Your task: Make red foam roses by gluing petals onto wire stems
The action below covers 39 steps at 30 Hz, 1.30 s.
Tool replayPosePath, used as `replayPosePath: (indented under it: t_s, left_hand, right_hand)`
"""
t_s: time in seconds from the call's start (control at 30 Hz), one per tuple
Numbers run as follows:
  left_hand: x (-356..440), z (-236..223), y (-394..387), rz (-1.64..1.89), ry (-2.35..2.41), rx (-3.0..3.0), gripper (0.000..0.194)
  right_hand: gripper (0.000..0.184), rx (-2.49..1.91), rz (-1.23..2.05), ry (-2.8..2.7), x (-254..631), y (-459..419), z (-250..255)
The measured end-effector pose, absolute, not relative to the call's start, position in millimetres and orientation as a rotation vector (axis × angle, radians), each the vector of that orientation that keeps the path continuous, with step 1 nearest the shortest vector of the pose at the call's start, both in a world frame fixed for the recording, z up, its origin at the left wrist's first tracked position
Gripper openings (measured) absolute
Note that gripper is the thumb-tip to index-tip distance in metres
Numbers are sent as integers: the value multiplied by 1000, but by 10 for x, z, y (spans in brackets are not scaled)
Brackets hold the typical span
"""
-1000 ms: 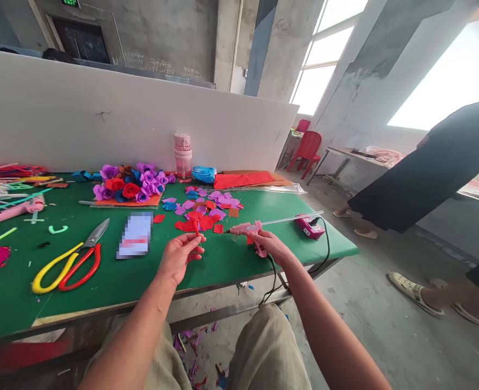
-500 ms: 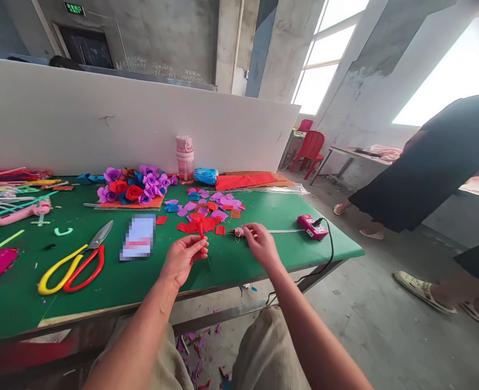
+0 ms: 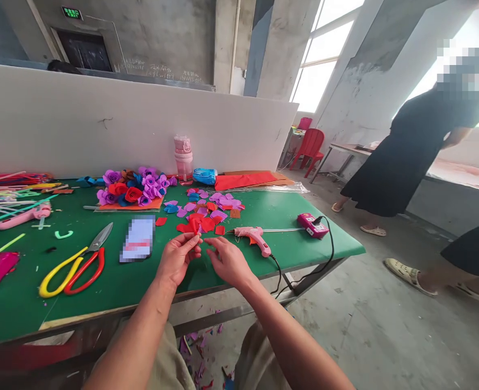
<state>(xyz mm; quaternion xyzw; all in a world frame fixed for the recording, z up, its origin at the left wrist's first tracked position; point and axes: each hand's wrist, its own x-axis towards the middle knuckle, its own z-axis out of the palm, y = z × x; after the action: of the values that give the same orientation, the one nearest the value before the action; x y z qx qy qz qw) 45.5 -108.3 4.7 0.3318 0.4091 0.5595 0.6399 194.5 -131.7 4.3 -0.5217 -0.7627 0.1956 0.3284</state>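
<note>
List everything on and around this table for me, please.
Table: one, green, foreground
Board: one, white, behind table
Paper flowers: several, mixed colours, back left
Loose petals: many, mixed colours, centre
Scissors: one pair, yellow-and-red handles, left
Phone: one, screen blurred, beside scissors
Glue guns: two, pink, right and left
Power strips: two, magenta, right and left
Thin sticks: many, mixed colours, far left
Bottle: one, pink, before board
Packet: one, blue, beside bottle
Sheet: one, red, beside packet
Other people: at least two, dark clothing, right
Legs: two, khaki, below table
Left hand: one, holding red piece
Right hand: one, beside left hand
</note>
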Motion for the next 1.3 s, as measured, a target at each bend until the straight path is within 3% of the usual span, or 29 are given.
replayPosePath:
  t_s: [0.1, 0.27, 0.5, 0.63, 0.8, 0.9, 1.0, 1.13, 1.3]
  left_hand:
    - [434, 58, -1068, 1319, 945, 746, 28]
    - [447, 57, -1067, 1308, 957, 735, 30]
    - [518, 41, -1125, 1275, 940, 768, 30]
    - [516, 36, -1144, 1276, 947, 781, 31]
    - [502, 48, -1159, 1275, 943, 803, 30]
    - [496, 52, -1166, 1284, 934, 819, 30]
    - [493, 38, -1165, 1281, 938, 831, 29]
    - [497, -1, -1145, 1260, 925, 842, 27]
    - [512, -28, -1127, 1260, 853, 836, 24]
  right_hand:
    - [21, -1326, 606, -2108, 2048, -1561, 128]
    - [20, -1311, 870, -2108, 2217, -2097, 117]
    - [19, -1345, 1184, -2406, 2119, -2691, -669]
    - [22, -1350, 1198, -2735, 2033, -2824, -1013]
    - [16, -1304, 1078, -2297, 1995, -2624, -575]
    - [30, -1232, 1198, -1731, 2029, -2287, -136]
    - [33, -1145, 973, -1462, 2044, -1906, 115]
    - [31, -1114, 819, -1484, 1936, -1553, 99]
    - [33, -1038, 992, -1328, 1722, -1414, -28]
